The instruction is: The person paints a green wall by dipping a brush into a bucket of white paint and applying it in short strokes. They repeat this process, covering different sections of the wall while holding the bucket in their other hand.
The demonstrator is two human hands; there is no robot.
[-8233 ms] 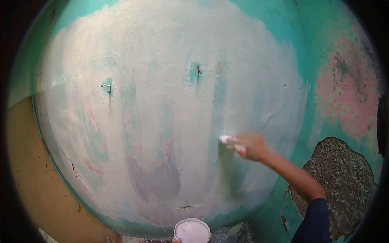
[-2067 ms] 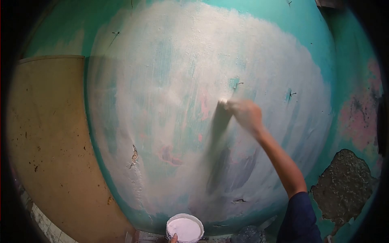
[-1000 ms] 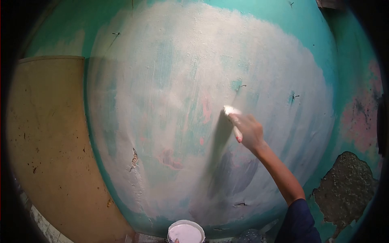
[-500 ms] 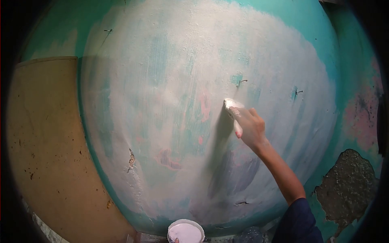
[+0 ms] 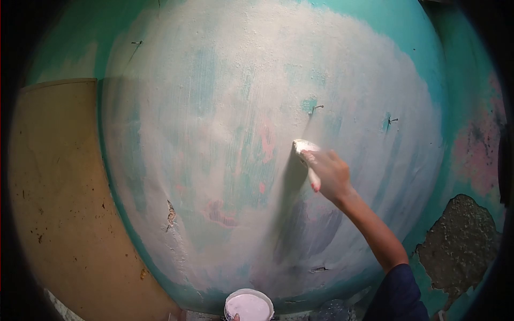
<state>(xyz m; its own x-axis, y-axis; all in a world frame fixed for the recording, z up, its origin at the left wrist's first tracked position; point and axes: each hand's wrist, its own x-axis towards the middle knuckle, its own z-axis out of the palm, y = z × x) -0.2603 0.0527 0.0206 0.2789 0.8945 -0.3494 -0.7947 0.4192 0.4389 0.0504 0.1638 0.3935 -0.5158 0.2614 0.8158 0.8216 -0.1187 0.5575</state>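
My right hand (image 5: 329,170) is closed around a paintbrush (image 5: 314,179), whose bristle end rests against the wall (image 5: 235,107). White paint coats the brush and marks my fingers; the handle's tip looks reddish. The wall carries streaky white paint over turquoise, with pinkish patches showing through. At the bottom edge is a white bucket (image 5: 270,306) of pale paint. Over its near rim shows a thumb tip of my left hand (image 5: 236,317), gripping the bucket; the other fingers are hidden.
Nails (image 5: 318,107) stick out of the wall above my right hand and farther right. A tan board (image 5: 59,187) leans at the left. Plaster has broken away in a rough grey patch (image 5: 460,241) at the right. A crack (image 5: 171,214) shows at lower left.
My right hand and the paintbrush have moved slightly down along the wall. The bucket appears a little farther right, and the whole view has shifted slightly.
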